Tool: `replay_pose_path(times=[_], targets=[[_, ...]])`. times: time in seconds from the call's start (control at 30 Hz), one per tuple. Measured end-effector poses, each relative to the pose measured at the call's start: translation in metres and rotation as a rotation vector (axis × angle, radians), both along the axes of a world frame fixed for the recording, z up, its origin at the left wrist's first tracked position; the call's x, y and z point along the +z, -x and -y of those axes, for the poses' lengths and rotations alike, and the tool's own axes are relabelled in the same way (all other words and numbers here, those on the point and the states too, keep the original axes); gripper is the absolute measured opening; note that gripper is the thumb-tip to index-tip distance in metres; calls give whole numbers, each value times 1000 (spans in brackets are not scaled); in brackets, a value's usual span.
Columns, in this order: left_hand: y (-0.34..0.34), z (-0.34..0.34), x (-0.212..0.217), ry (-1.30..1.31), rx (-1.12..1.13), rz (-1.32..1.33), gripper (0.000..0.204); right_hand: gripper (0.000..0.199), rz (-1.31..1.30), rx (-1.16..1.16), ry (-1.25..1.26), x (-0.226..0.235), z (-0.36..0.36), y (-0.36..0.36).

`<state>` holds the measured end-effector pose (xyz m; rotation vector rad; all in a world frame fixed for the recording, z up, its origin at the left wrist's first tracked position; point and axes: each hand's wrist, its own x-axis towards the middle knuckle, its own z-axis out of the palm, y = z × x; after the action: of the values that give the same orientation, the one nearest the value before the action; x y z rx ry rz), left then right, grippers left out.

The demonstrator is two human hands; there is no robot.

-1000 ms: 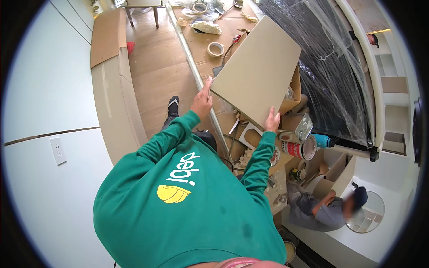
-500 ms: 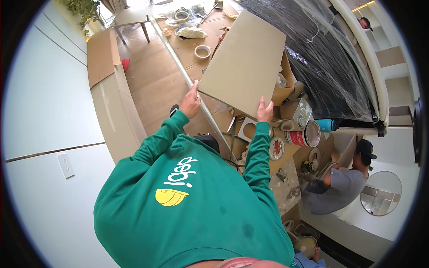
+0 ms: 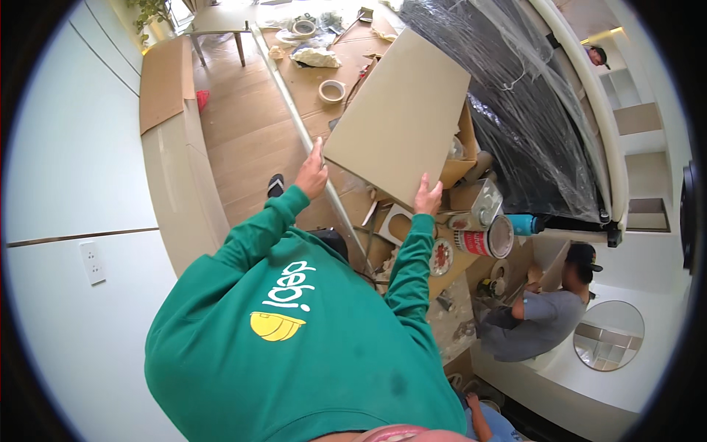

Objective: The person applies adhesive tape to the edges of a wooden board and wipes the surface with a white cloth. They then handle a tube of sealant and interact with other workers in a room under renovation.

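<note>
Both my hands hold a flat beige rectangular panel [image 3: 405, 110], tilted out in front of me. My left hand [image 3: 312, 174] grips its near left corner, with the thumb along the edge and the other fingers partly hidden. At the near right corner, my right hand [image 3: 428, 196] has its fingers lying over the top face, while the thumb is hard to make out. Under and behind the panel stands an open cardboard box [image 3: 462, 151], mostly covered by it. A long pale metal strip [image 3: 294, 116] runs along the floor just beside my left hand.
Tape roll [image 3: 331, 91], crumpled plastic and cardboard sheeting lie ahead. To my right stand a paint can [image 3: 499, 237], a blue bottle [image 3: 525, 224] and a plastic-wrapped dark object [image 3: 508, 110]. A co-worker [image 3: 541, 313] crouches there. A long cardboard-covered unit [image 3: 175, 169] lines the left.
The surroundings have shifted slightly leftward in view, and more of my shoe shows below the left hand. The panel is still in both hands, its near edge a little lower.
</note>
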<state>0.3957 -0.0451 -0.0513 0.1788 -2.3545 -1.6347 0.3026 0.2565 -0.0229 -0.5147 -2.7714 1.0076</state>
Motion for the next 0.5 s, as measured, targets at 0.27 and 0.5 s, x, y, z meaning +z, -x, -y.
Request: replay_pose_path(times=[0.27, 0.5], targets=[[-6, 6, -98, 101, -158, 275, 67, 77, -20, 38, 20, -2, 4, -2], [-51, 19, -121, -162, 205, 305, 65, 78, -18, 28, -15, -2, 10, -1]])
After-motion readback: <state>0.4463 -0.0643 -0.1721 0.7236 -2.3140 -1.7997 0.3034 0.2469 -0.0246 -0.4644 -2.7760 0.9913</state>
